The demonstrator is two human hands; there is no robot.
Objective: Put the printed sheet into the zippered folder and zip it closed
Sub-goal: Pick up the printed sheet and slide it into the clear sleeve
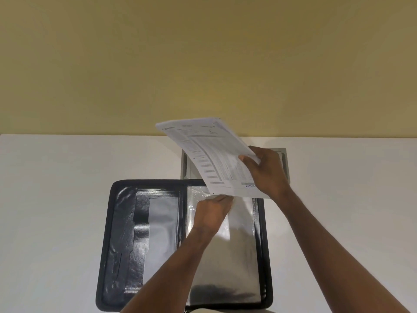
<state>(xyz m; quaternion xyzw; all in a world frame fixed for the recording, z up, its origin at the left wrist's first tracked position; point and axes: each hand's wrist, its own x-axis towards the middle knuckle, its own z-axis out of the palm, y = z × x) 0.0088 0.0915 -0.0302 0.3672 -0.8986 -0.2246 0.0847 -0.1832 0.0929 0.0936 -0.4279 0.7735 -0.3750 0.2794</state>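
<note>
The black zippered folder (119,233) lies open flat on the white table, its right half covered by clear plastic sleeves (239,256). The printed sheet (212,154) is held tilted in the air above the folder's top right corner. My right hand (266,170) grips the sheet's right edge between thumb and fingers. At the top of the sleeves, just under the sheet's lower edge, my left hand (212,213) pinches the clear plastic.
A grey metal cable hatch (284,166) is set into the table (45,199) behind the folder, partly hidden by the sheet and my right hand. A yellow wall (203,64) rises at the table's far edge.
</note>
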